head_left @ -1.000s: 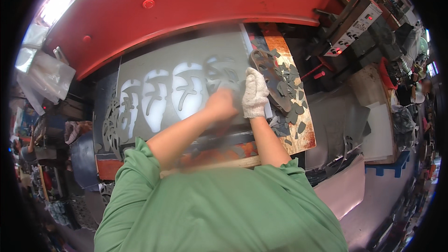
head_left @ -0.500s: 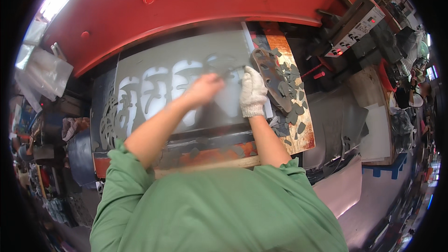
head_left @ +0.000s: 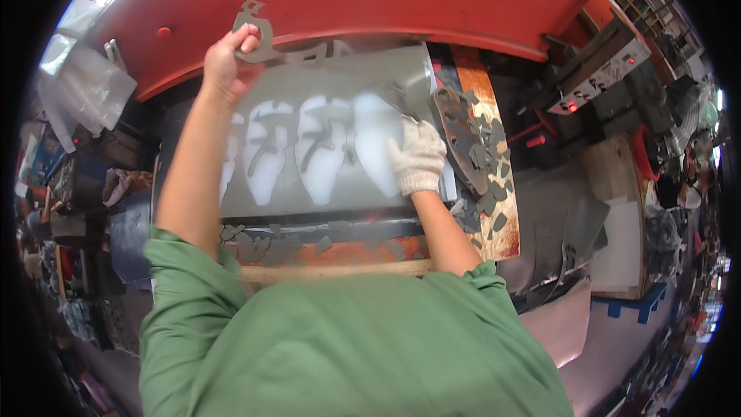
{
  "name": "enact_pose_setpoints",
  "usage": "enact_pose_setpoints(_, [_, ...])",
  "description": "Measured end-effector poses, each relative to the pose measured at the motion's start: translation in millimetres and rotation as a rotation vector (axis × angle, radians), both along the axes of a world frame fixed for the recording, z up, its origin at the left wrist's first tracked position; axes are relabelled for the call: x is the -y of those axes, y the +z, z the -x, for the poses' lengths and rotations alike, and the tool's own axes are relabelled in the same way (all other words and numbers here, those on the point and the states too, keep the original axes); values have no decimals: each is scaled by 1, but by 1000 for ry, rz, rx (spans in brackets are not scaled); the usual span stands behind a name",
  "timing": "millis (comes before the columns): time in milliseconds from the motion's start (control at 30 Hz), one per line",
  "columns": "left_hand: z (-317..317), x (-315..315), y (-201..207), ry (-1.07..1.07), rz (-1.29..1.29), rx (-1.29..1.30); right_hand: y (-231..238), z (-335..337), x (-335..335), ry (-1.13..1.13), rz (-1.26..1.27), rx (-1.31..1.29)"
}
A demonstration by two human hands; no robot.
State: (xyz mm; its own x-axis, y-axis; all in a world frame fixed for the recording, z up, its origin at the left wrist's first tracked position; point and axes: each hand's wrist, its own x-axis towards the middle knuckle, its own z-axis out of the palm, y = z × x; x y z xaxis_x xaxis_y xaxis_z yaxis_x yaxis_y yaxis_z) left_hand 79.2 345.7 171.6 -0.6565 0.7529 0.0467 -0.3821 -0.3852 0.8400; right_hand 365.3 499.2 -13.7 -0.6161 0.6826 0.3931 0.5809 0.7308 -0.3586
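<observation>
My bare left hand (head_left: 230, 58) is raised over the far left edge of the grey sheet (head_left: 340, 69), its fingers pinching a curved grey cut-out piece (head_left: 262, 45). White shows through several shaped openings in the sheet, with thin grey strips still lying across some of them. My right hand (head_left: 418, 158), in a white knitted glove, rests on the sheet's right part, palm down, thumb apart from the fingers. It lies beside the rightmost white opening (head_left: 376, 135). A dark, blurred bit shows just beyond its fingertips; I cannot tell what it is.
A brown cutting die (head_left: 461, 143) lies right of the sheet, among grey scraps (head_left: 492, 158) on a worn board. The red machine beam (head_left: 347, 0) spans the far side. A control box (head_left: 602, 81) stands at the far right. More scraps (head_left: 258, 245) lie along the near edge.
My left hand has swung from the sheet's middle up to the far left, carrying the grey cut-out piece. The rightmost opening now shows plain white. My right hand has lowered slightly and spread.
</observation>
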Motion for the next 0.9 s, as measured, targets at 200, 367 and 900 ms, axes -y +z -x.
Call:
enact_pose_setpoints(200, [37,-2,22,-40,95,-197,0,5,2,27,-144,-53])
enact_pose_setpoints(367, [111,89,125,175,-320,-175,-5,6,-1,-24,-91,0])
enact_pose_setpoints(900, [39,297,31,485,993,-812,29,4,-2,-24,421,-145])
